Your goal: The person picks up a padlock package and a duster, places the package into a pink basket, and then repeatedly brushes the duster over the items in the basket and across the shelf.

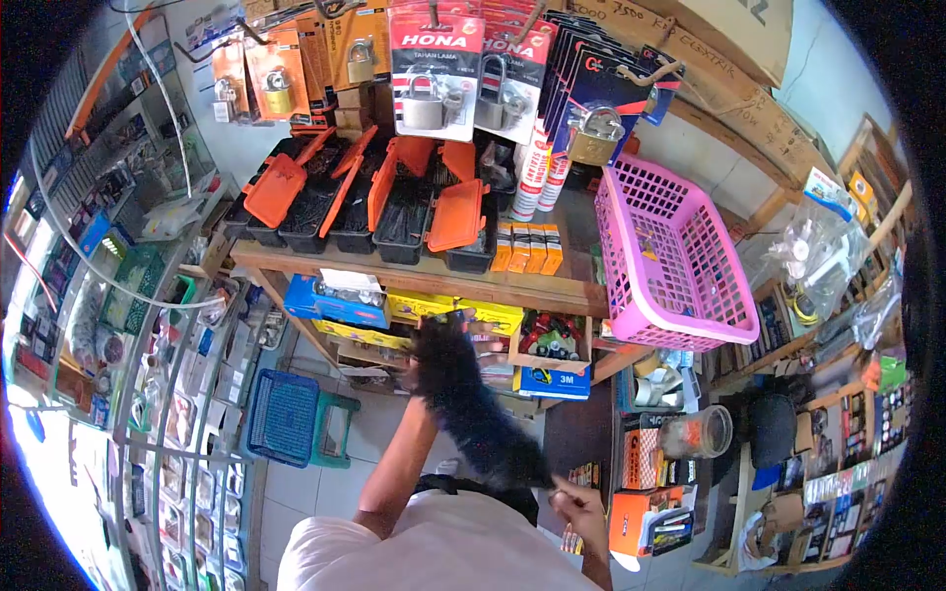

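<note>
A fluffy black duster point(483, 414) slants across the middle of the view, in front of the lower shelf. Closed round its thin lower end is my right hand point(579, 504), near my right side. My left hand point(487, 345) reaches forward behind the duster's upper part, which covers most of the palm. Its fingers stick out spread on the duster's right side, close to a yellow box point(503, 315). Just right of these fingers sits an open carton point(552, 360) with red and green items, above a blue 3M box point(552, 382).
Black bins with orange lids point(404, 227) line the wooden shelf point(424, 280), beside a pink basket point(724, 330). Packaged padlocks point(424, 103) hang above. A blue crate point(281, 419) and green stool point(337, 433) stand at left, by a glass cabinet point(168, 443).
</note>
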Tool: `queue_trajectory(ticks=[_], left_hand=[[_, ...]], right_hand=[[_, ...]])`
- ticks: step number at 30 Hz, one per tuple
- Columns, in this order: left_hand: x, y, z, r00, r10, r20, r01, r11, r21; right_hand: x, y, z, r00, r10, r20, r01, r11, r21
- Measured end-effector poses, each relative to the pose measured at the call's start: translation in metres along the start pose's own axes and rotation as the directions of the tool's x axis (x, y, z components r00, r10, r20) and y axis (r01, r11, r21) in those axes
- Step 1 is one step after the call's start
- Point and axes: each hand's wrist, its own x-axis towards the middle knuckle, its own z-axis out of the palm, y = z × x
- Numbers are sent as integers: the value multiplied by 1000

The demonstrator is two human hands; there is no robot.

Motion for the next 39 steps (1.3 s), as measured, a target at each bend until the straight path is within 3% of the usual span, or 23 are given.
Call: queue_trajectory(ticks=[1,2,3,4,6,8,10,12,14,16,17,18,19,21,22,24,26,29,32,33,34,37,39], left_hand=[[-1,-3,-2,994,-29,-103,28,1000,-4],[-4,8,4,993,-99,-64,60,893,-445],[-7,18,9,985,-168,-24,83,602,-794],[-7,7,4,985,-170,-26,83,603,-794],[-7,-17,-8,982,105,160,70,578,-813],[-8,-16,-13,983,53,178,126,514,-848],[-9,21,13,980,-196,6,109,520,-847],[-13,-16,-7,945,117,306,209,504,-838],[2,-41,-13,964,132,233,68,721,-690],[-4,12,18,978,-209,4,116,529,-841],[-10,1,9,977,-148,153,209,541,-814],[-12,-19,2,950,113,290,214,440,-872],[-6,-51,-11,936,140,322,245,398,-884],[6,-63,-14,977,-57,204,204,521,-829],[9,-67,-13,968,-251,5,179,674,-717],[-2,-44,-2,959,-283,-8,185,645,-741],[-5,-34,11,941,-328,-81,190,712,-676],[-5,-44,14,977,-184,110,192,516,-835],[-5,-31,19,956,-38,292,282,411,-867],[-2,-19,31,975,-193,112,192,466,-864],[-7,-27,27,977,-173,125,203,562,-802],[-6,-55,12,956,-4,293,269,406,-874],[-5,-36,20,978,-105,182,210,459,-863]], right_hand=[[1,2,-2,993,57,-106,-51,997,63],[-1,6,-2,970,126,-208,-99,986,135],[0,11,-5,989,73,-129,-69,997,31],[-2,14,-8,989,74,-127,-71,997,32],[-1,12,-7,1000,28,3,-28,997,77],[2,17,-6,995,29,-93,-22,997,75],[1,25,-8,996,26,-83,-17,995,99],[-3,16,-6,999,43,21,-46,982,181],[0,12,-1,989,-25,-146,50,985,168],[-5,10,-2,996,8,-93,4,992,129],[-8,9,-3,998,43,-37,-39,995,89],[-12,10,-6,998,47,-42,-43,995,90],[-16,12,-11,998,12,-62,-6,996,90],[-23,-19,-5,979,76,-190,-33,975,219],[-26,-16,-6,977,83,-196,-37,974,225],[-30,-11,-12,965,-5,-262,108,919,378],[-35,-9,-12,951,-2,-309,119,926,359],[-32,4,-13,981,-60,-183,31,987,-160],[-28,11,-1,952,-67,-299,1,976,-217],[-27,10,9,932,-21,-362,-15,995,-96],[-27,7,12,932,-21,-362,-16,995,-98],[-27,0,13,977,10,-212,-41,989,-144],[-24,12,13,959,-13,-284,-15,995,-96]])
